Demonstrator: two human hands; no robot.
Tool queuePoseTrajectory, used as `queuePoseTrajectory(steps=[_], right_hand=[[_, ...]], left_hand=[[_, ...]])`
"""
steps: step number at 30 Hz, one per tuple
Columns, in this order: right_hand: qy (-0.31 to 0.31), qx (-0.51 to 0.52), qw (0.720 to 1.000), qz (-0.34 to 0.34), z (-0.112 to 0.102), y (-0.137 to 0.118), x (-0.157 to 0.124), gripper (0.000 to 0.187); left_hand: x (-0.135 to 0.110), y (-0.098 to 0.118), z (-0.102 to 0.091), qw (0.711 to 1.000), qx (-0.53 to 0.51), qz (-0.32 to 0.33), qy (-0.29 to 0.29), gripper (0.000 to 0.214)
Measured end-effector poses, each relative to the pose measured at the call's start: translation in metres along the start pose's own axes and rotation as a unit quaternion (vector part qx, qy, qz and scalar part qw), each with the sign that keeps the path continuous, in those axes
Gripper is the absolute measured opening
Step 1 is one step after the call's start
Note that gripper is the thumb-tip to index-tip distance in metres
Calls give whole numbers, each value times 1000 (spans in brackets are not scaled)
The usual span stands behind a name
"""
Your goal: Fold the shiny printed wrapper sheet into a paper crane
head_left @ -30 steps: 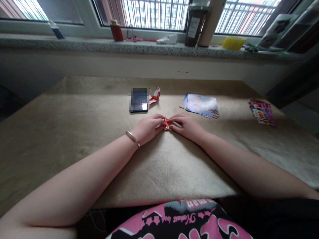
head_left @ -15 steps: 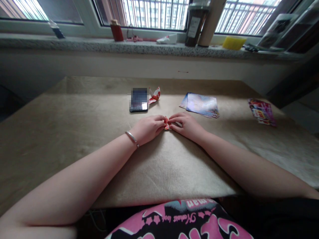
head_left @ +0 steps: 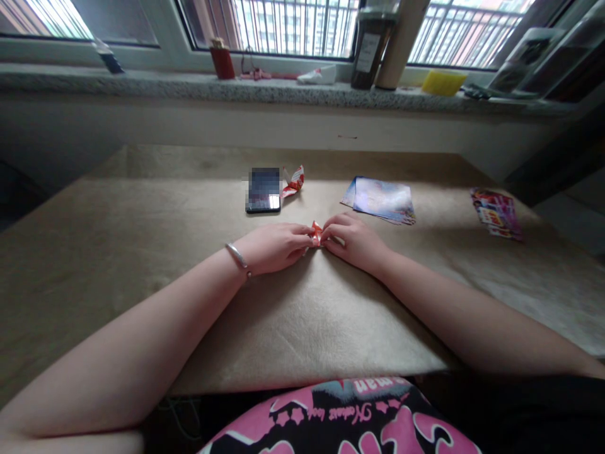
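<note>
Between my hands is a small, shiny red-and-white wrapper (head_left: pixel 316 233), creased and partly covered by fingers. My left hand (head_left: pixel 278 246), with a silver bangle at its wrist, pinches the wrapper's left side. On its right side, my right hand (head_left: pixel 352 239) grips it with thumb and fingertips. Both hands rest low over the table. Just beyond them lies a dark phone (head_left: pixel 263 190) with a blurred-out screen. A second crumpled or folded red-and-white wrapper (head_left: pixel 293 181) touches or nearly touches the phone's right edge.
Glossy bluish sheets (head_left: pixel 384 198) lie stacked beyond my right hand. Pinkish-red printed cards (head_left: pixel 497 213) are fanned near the table's right edge. On the granite windowsill (head_left: pixel 165 86) stand a red container (head_left: pixel 222 61), a dark jar (head_left: pixel 371 53) and a yellow block (head_left: pixel 443 82).
My left hand has shifted slightly left and is flatter, so more of the wrapper shows between the fingers. My right hand has barely moved.
</note>
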State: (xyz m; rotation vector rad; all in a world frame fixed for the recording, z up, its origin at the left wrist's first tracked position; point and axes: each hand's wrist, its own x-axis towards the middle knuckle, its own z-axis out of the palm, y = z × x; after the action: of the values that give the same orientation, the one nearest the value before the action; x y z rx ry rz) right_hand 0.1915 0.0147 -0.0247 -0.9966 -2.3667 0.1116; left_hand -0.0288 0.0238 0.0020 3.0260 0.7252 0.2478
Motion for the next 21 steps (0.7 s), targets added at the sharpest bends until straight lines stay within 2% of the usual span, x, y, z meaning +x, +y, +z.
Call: queuePoseTrajectory(steps=[2,8,15,21], right_hand=[[-13,-19,999,-33,-4,-3,-1,14],[-23,-76,993,-86,-8,-4,-2,17],[-50,-50,996,-51,-10,-8,1,17],[-41,6,999,-3,-6,-3,1,14]], left_hand=[[0,4,-2,1000,26,-10,10,35],[3,11,-8,996,86,27,21,35],[0,11,-6,998,64,4,10,35],[0,4,-3,999,47,-10,8,33]])
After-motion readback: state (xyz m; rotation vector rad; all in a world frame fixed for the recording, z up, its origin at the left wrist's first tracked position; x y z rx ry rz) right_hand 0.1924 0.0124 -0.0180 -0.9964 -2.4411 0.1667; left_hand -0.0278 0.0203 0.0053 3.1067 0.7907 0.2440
